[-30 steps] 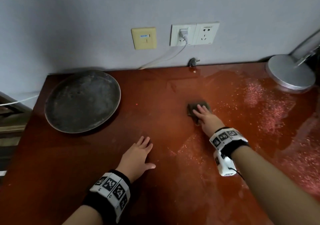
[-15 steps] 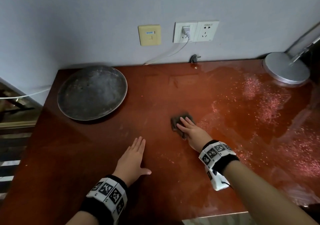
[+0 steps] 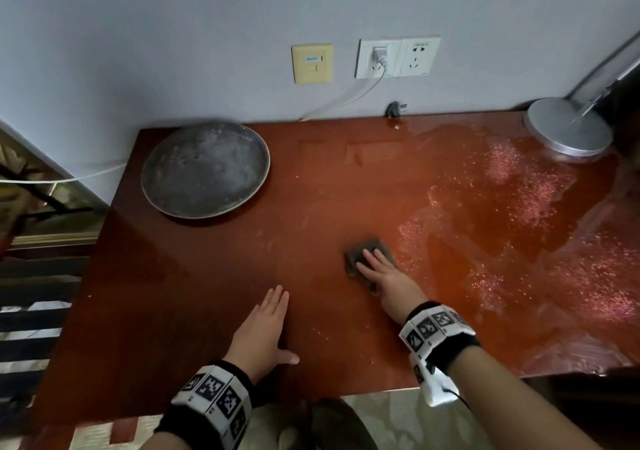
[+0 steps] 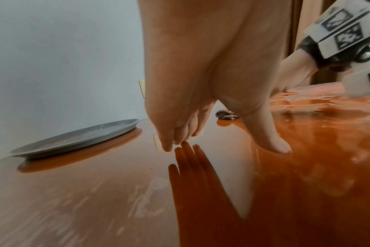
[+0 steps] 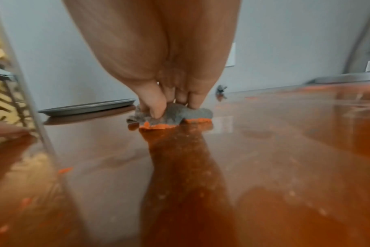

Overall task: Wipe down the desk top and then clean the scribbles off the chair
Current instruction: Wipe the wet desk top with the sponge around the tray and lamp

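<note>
My right hand point(image 3: 388, 281) presses a small grey rag point(image 3: 363, 253) flat against the desk top point(image 3: 207, 293) near its middle, fingers straight on top of it, the thumb tucked at its edge. To its right I see the surface wet and speckled. My left hand point(image 3: 265, 328) lies flat on the dry part, fingers straight and together, thumb out. A round metal tray point(image 3: 204, 169) sits at the back left, a lamp base point(image 3: 568, 127) at the back right.

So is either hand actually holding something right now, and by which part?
The right hand presses a gray cloth flat against the desk, fingers on top, thumb at its edge. The left hand holds nothing.
</note>
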The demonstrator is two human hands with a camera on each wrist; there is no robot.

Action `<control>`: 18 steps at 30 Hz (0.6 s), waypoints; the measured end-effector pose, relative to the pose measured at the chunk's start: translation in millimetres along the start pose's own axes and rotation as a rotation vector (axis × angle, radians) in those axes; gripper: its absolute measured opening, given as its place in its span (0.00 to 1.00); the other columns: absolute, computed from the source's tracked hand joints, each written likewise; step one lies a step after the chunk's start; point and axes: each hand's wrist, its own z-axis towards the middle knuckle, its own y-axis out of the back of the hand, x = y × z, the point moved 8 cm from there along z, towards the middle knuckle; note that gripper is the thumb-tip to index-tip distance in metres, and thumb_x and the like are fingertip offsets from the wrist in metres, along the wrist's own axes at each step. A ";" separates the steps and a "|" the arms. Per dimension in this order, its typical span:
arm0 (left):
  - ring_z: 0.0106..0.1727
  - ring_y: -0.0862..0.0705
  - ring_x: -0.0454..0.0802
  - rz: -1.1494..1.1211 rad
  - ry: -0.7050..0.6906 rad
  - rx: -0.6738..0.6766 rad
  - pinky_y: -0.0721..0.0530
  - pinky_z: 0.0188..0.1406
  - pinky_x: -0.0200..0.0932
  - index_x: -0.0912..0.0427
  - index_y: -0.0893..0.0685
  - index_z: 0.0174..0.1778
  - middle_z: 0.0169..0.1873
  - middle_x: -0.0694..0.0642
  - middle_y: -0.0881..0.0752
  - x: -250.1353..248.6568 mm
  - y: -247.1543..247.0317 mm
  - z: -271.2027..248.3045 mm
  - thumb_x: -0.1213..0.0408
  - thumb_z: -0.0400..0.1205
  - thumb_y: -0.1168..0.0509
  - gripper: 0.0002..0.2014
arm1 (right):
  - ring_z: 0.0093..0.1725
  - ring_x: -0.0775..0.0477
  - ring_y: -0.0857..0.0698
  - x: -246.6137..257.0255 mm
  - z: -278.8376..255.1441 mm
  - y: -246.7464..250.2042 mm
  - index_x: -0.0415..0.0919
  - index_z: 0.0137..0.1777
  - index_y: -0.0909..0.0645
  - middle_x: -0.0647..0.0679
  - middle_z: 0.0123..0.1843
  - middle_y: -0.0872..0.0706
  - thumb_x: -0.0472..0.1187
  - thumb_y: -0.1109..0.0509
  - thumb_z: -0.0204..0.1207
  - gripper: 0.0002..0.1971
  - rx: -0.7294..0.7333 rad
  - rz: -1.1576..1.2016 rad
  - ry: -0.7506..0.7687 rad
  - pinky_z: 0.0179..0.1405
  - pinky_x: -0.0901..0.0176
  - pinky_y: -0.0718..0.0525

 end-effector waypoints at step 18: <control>0.83 0.62 0.46 0.040 -0.044 0.025 0.59 0.80 0.44 0.59 0.65 0.82 0.82 0.53 0.66 -5.0 -37.5 -45.6 0.49 0.76 0.30 0.53 | 0.82 0.50 0.64 35.9 -70.8 -37.6 0.50 0.83 0.51 0.53 0.83 0.65 0.21 0.44 0.73 0.41 -0.116 0.043 -0.124 0.79 0.60 0.39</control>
